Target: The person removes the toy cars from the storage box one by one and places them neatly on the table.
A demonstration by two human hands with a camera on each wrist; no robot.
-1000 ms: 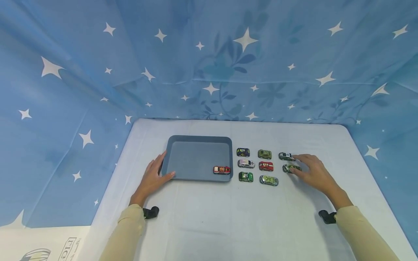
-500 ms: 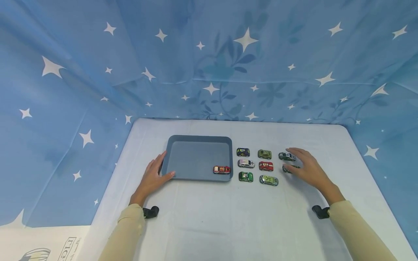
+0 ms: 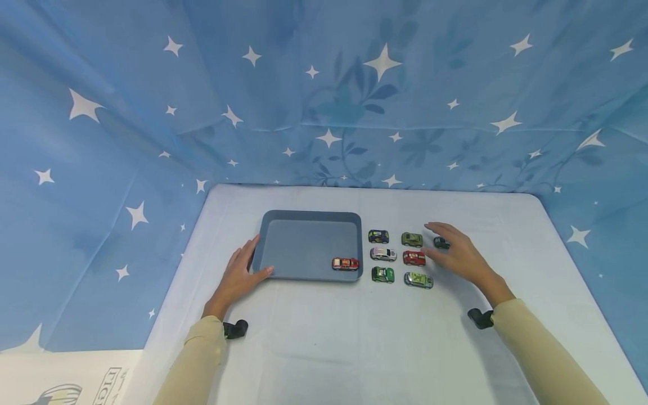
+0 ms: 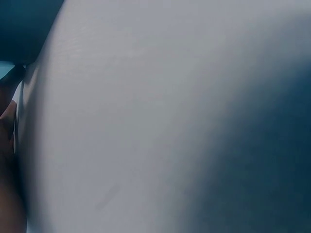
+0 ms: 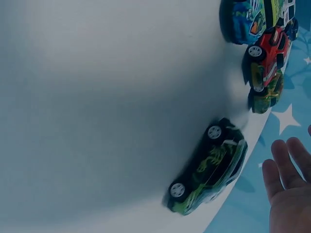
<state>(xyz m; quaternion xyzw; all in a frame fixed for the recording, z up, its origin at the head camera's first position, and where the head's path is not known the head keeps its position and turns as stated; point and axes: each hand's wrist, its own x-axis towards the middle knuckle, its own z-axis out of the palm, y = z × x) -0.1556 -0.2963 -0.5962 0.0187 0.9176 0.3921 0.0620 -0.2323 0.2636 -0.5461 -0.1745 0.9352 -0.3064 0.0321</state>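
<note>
Right hand [image 3: 458, 256] shifted left over the cars, fingers relaxed, holding nothing | desk [image 3: 354, 337] | tray [image 3: 304, 216]: left hand [image 3: 238, 278] flat against its corner | green toy car [image 5: 209, 167] beneath palm: light, rigid, rolls; pinch sides.

Backdrop cloth [image 3: 324, 84]: blue, printed with white stars and darker blue leaf and flower shapes.
Surface [image 3: 354, 349]: pale bluish-white cover.
Tray [image 3: 268, 222]: plain slate blue-grey.
Car in tray [image 3: 345, 263]: red and orange with white marks.
Back-row car by tray [image 3: 378, 236]: dark navy with a yellow-green patch.
Olive car [image 3: 412, 239]: dull olive green.
Silver car [image 3: 382, 253]: silver-white with striped pattern.
Red car [image 3: 414, 257]: red with a pale roof patch.
Bright green car [image 3: 382, 274]: vivid green.
Camouflage car [image 3: 418, 279]: yellow-green camouflage on silver.
Dark green car [image 3: 441, 243]: dark green; the right wrist view shows black with green markings.
Sleeves [image 3: 194, 360]: cream beige.
</note>
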